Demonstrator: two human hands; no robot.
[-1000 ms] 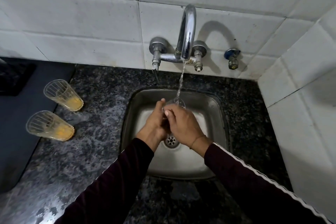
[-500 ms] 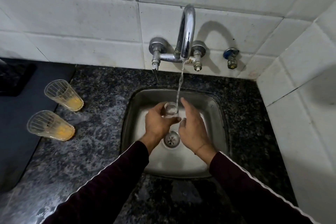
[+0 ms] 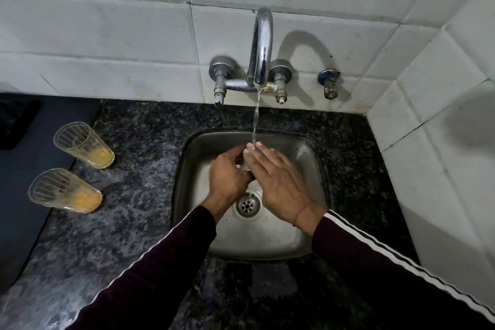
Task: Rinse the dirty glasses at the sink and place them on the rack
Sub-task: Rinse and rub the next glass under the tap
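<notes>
Over the steel sink (image 3: 308, 233), my left hand (image 3: 227, 177) grips a small clear glass (image 3: 244, 166) under the running stream from the chrome tap (image 3: 262, 45). Most of the glass is hidden between my hands. My right hand (image 3: 278, 185) lies with straight fingers against the glass's right side, fingertips in the water. Two dirty ribbed glasses with orange residue stand on the dark granite counter at the left, one farther back (image 3: 83, 144) and one nearer (image 3: 64, 190).
White tiled walls close in behind the sink and on the right. A small blue-handled valve (image 3: 329, 83) sticks out of the back wall right of the tap. A dark mat (image 3: 24, 174) covers the counter's left end. The sink drain (image 3: 247, 205) lies below my hands.
My right hand has come back against the glass with fingers straight, covering most of it, after being apart from it half a second ago. The left hand keeps its hold under the stream.
</notes>
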